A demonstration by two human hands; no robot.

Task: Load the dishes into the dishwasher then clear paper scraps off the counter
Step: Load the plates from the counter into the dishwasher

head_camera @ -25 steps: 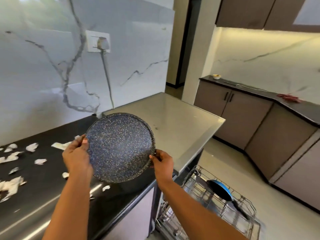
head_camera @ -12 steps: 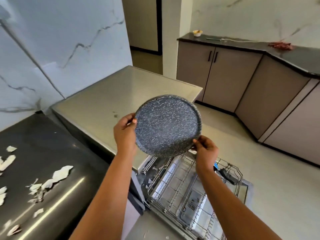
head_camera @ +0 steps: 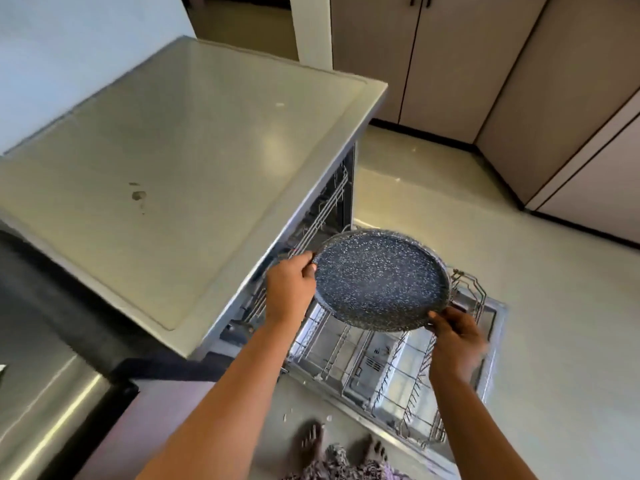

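Note:
A round dark plate point(head_camera: 379, 278) with white speckles hangs tilted over the pulled-out lower rack point(head_camera: 349, 351) of the open dishwasher. My left hand point(head_camera: 289, 289) grips its left rim, thumb on the speckled face. My right hand point(head_camera: 455, 332) pinches the lower right rim and is slightly blurred. The wire rack under the plate looks bare where it shows; the plate hides its far part. No paper scraps are in view except a white sliver point(head_camera: 1, 370) at the left edge.
The pale steel top point(head_camera: 180, 161) of the dishwasher housing lies to the left, the dark counter point(head_camera: 38, 341) nearer me. The open door point(head_camera: 384, 438) juts over the floor in front of my bare feet point(head_camera: 341, 445). Brown cabinets point(head_camera: 485, 64) line the far right.
The plate and both hands have moved right and down, from above the steel top's edge to over the lower rack. My view has tilted downward; the paper scraps left the frame.

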